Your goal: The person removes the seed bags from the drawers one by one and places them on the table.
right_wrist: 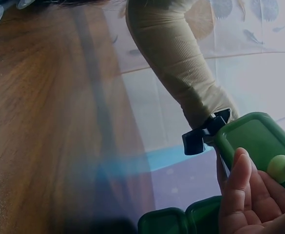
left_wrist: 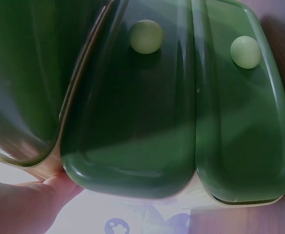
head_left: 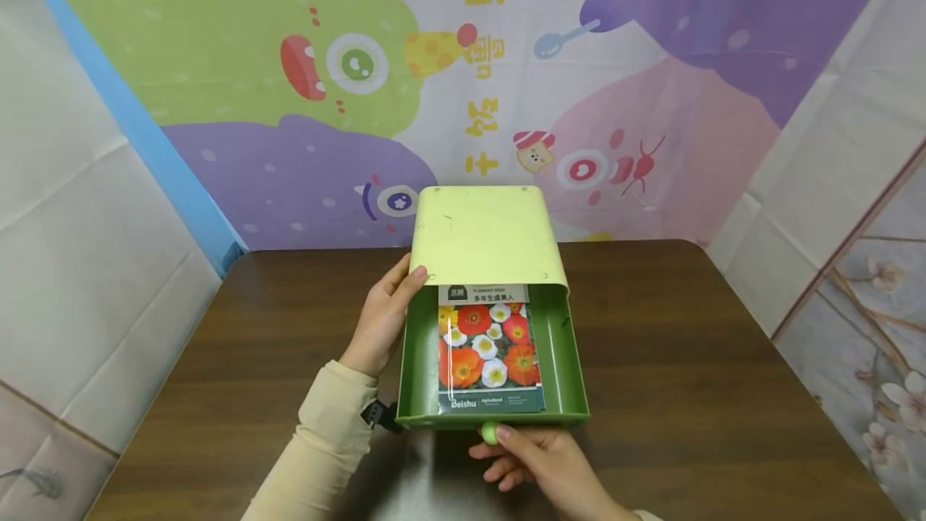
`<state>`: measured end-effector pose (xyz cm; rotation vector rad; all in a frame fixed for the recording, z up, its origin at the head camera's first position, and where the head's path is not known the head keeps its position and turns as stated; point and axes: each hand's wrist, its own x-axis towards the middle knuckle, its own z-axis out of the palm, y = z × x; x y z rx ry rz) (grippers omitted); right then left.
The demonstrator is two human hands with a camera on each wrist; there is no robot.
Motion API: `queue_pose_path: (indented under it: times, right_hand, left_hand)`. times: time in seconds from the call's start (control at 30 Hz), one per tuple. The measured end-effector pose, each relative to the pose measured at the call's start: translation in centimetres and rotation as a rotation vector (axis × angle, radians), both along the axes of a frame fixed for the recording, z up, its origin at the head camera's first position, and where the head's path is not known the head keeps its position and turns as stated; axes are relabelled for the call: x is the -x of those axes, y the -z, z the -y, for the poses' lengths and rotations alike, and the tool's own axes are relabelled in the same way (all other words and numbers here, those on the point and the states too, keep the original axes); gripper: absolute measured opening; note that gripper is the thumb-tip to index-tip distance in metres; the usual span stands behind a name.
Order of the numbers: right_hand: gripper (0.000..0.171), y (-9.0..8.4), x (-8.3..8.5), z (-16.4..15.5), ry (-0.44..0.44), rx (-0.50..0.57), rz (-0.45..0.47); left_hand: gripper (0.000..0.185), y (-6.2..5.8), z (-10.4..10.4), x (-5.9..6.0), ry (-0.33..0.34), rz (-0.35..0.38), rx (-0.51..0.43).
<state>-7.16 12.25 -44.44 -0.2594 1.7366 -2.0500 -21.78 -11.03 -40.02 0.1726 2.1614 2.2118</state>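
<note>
A small pale-yellow drawer cabinet stands on the table with its top green drawer pulled well out. Inside lies a flower seed packet, printed with red, orange and white blooms. My right hand pinches the drawer's round light-green knob between thumb and forefinger, its other fingers spread loosely below. On the cabinet's left side rests my left hand, thumb at the top front corner, fingers along the side wall. Two lower green drawers show closed in the left wrist view, each with a round knob.
The dark wooden table extends to both sides of the cabinet. Close behind it hangs a cartoon-printed cloth, with pale cloth walls at the sides. A black strap sits on the left wrist, beside the drawer's front corner.
</note>
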Motion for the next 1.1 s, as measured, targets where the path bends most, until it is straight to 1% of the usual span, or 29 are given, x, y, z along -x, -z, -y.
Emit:
queue_pose_path:
  times: [0.27, 0.5, 0.63, 0.73, 0.8, 0.93, 1.0, 1.1]
  right_hand:
    - [0.038, 0.0, 0.0, -0.1, -0.006, 0.003, 0.002]
    - [0.029, 0.2, 0.1, -0.3, -0.051, 0.061, 0.0]
    - [0.036, 0.2, 0.1, -0.6, -0.088, 0.073, 0.023]
    - [0.044, 0.2, 0.0, -0.9, -0.123, 0.041, 0.026]
    - [0.046, 0.0, -0.2, -1.2, -0.157, 0.008, 0.026]
    - [0.039, -0.9, -0.5, -1.9, -0.235, -0.071, 0.02]
    - [0.034, -1.7, -0.7, -2.2, -0.272, -0.095, -0.007]
    - [0.028, -3.4, -0.8, -2.7, -0.305, -0.086, -0.071]
  left_hand:
    - [0.069, 0.0, 0.0, 0.1, 0.002, 0.006, -0.022]
    - [0.069, 0.0, 0.1, 0.1, 0.006, 0.013, -0.023]
    - [0.07, 0.0, 0.1, 0.1, 0.009, 0.016, -0.017]
    - [0.07, 0.0, 0.1, 0.1, 0.008, 0.017, -0.006]
    - [0.07, 0.0, 0.1, 0.1, 0.004, 0.016, 0.003]
    - [0.069, 0.0, 0.1, 0.1, 0.0, 0.017, 0.003]
    - [0.07, 0.0, 0.1, 0.1, 0.002, 0.017, -0.003]
    - [0.07, 0.1, 0.0, 0.1, 0.011, 0.016, -0.015]
